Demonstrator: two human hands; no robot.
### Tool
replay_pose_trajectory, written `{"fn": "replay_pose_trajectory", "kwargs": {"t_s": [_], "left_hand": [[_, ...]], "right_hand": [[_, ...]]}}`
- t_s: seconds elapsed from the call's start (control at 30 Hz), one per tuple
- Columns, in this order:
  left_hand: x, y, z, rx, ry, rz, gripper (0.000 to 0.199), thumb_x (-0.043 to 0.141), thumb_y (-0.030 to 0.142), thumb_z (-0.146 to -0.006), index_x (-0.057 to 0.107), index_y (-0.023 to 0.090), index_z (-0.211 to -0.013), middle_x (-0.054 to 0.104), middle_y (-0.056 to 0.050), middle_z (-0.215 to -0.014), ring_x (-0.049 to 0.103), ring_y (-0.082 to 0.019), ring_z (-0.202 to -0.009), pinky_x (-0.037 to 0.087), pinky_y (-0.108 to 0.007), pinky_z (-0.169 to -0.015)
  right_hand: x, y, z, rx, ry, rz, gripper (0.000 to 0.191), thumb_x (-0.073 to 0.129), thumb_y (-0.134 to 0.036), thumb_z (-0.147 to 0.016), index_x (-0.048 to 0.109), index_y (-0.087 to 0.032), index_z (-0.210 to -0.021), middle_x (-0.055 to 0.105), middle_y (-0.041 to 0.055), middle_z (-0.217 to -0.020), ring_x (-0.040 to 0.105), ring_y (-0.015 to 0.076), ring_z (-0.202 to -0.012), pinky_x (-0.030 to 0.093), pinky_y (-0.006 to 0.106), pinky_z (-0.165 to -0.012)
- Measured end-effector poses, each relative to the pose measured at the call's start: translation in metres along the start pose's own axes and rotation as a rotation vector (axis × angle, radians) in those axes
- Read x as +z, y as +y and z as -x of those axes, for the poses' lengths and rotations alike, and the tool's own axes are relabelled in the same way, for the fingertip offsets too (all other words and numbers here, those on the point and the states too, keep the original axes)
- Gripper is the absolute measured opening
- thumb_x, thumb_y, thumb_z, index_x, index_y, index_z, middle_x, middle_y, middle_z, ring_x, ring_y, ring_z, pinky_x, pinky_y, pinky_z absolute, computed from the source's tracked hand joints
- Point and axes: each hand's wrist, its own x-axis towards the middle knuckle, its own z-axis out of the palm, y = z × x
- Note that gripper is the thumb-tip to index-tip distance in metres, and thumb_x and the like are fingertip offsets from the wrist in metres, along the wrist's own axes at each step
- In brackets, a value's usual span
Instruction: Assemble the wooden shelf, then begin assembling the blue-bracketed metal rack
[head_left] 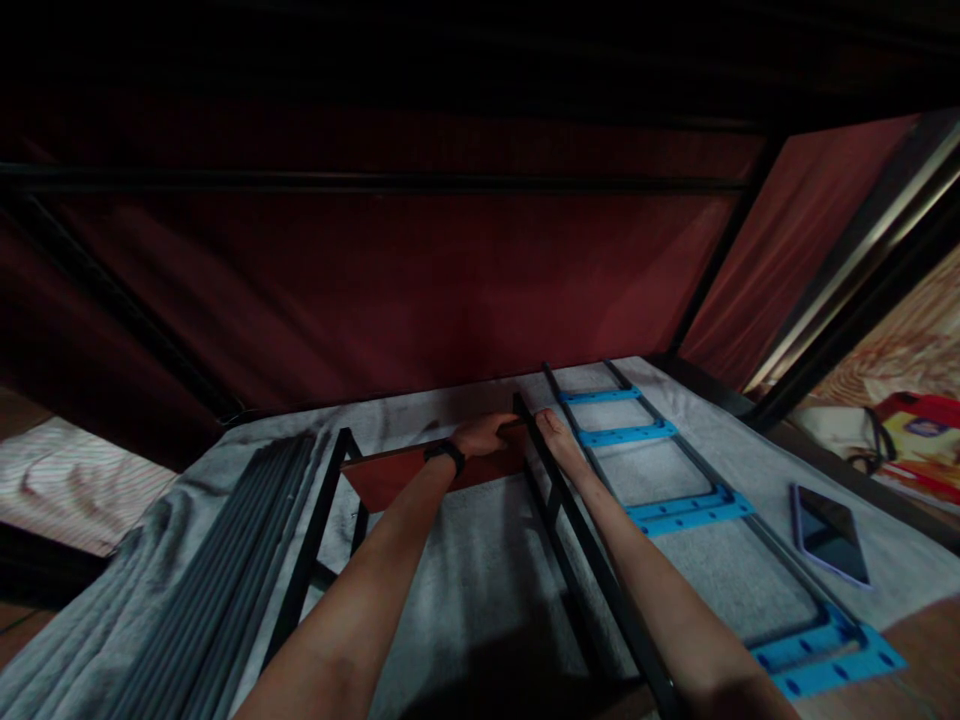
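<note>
My left hand (484, 436), with a dark band on its wrist, reaches over a reddish-brown board (401, 474). Its fingers are bent at the board's right end, beside the black metal frame (592, 555). My right hand (553, 430) lies against the outer right side of that frame near its far end, fingers curled towards the bar. The board spans between the frame's two sides. Whatever small part may lie between the fingers is too small and dark to make out.
Grey tubes (225, 570) lie on the grey cloth (480, 590) at the left. Right of the frame is a rack with blue crosspieces (690, 512). A phone (831, 533) lies farther right. Red panels (450, 290) rise behind, and a colourful packet (926, 445) sits at the right edge.
</note>
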Motion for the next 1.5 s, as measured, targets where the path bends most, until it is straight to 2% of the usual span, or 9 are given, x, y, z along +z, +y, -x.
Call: {"fn": "replay_pose_trajectory", "kwargs": {"t_s": [0.17, 0.47, 0.6, 0.77, 0.93, 1.13, 1.33, 1.5], "left_hand": [[0.000, -0.001, -0.001, 0.008, 0.011, -0.030, 0.067, 0.063, 0.017, -0.074, 0.053, 0.024, -0.139, 0.063, -0.003, -0.134, 0.059, -0.023, -0.122, 0.046, -0.030, -0.101], [-0.002, 0.006, 0.003, 0.003, 0.000, -0.043, 0.067, 0.062, 0.017, -0.076, 0.050, 0.029, -0.141, 0.063, -0.001, -0.134, 0.058, -0.022, -0.123, 0.045, -0.030, -0.101], [0.000, 0.005, 0.002, 0.011, 0.018, -0.041, 0.068, 0.062, 0.016, -0.075, 0.050, 0.028, -0.141, 0.062, -0.002, -0.136, 0.058, -0.022, -0.124, 0.044, -0.031, -0.103], [-0.001, 0.005, 0.001, -0.023, 0.017, -0.047, 0.067, 0.063, 0.018, -0.075, 0.050, 0.026, -0.141, 0.061, -0.003, -0.137, 0.057, -0.022, -0.125, 0.043, -0.031, -0.104], [-0.003, 0.008, 0.003, -0.017, -0.003, -0.064, 0.068, 0.062, 0.017, -0.075, 0.050, 0.027, -0.141, 0.062, -0.003, -0.135, 0.057, -0.023, -0.124, 0.044, -0.032, -0.103], [-0.004, 0.009, 0.004, -0.011, 0.003, -0.051, 0.067, 0.062, 0.016, -0.074, 0.050, 0.025, -0.140, 0.061, -0.003, -0.137, 0.057, -0.023, -0.124, 0.043, -0.031, -0.105], [-0.005, 0.011, 0.004, -0.027, -0.014, -0.062, 0.067, 0.063, 0.017, -0.075, 0.050, 0.026, -0.139, 0.062, -0.003, -0.135, 0.057, -0.023, -0.124, 0.044, -0.031, -0.103], [-0.004, 0.012, 0.007, -0.034, 0.038, -0.071, 0.068, 0.062, 0.019, -0.075, 0.045, 0.028, -0.140, 0.065, -0.003, -0.128, 0.062, -0.023, -0.115, 0.047, -0.030, -0.096]], "right_hand": [[-0.001, -0.004, 0.003, 0.034, -0.018, -0.060, 0.030, 0.044, -0.053, -0.085, 0.050, -0.024, -0.085, 0.052, -0.0021, -0.068, 0.050, 0.0158, -0.063, 0.042, 0.028, -0.058], [-0.004, -0.011, 0.000, 0.034, -0.048, 0.074, 0.025, 0.041, -0.046, -0.089, 0.047, -0.025, -0.078, 0.053, 0.0004, -0.068, 0.052, 0.0183, -0.067, 0.042, 0.031, -0.066], [-0.003, -0.008, 0.000, 0.042, -0.030, 0.078, 0.026, 0.041, -0.046, -0.090, 0.048, -0.025, -0.076, 0.056, 0.0021, -0.070, 0.053, 0.0195, -0.069, 0.043, 0.034, -0.069], [0.000, -0.007, 0.001, 0.057, -0.007, 0.061, 0.029, 0.041, -0.052, -0.088, 0.048, -0.026, -0.076, 0.055, 0.0009, -0.066, 0.053, 0.0196, -0.069, 0.044, 0.032, -0.067], [0.000, -0.011, 0.003, 0.026, 0.030, 0.067, 0.030, 0.040, -0.053, -0.086, 0.050, -0.025, -0.083, 0.056, -0.0007, -0.072, 0.055, 0.0190, -0.073, 0.043, 0.030, -0.069], [-0.004, -0.012, -0.003, 0.007, -0.035, 0.079, 0.026, 0.042, -0.048, -0.087, 0.048, -0.024, -0.079, 0.053, -0.0011, -0.070, 0.052, 0.0176, -0.069, 0.043, 0.030, -0.068], [-0.004, -0.008, -0.003, 0.012, -0.042, 0.075, 0.026, 0.041, -0.046, -0.090, 0.049, -0.024, -0.079, 0.054, -0.0009, -0.069, 0.052, 0.0177, -0.068, 0.043, 0.031, -0.067], [-0.004, -0.008, -0.004, 0.010, -0.039, 0.070, 0.027, 0.041, -0.049, -0.090, 0.050, -0.025, -0.080, 0.055, -0.0002, -0.070, 0.054, 0.0186, -0.071, 0.044, 0.032, -0.069]]}}
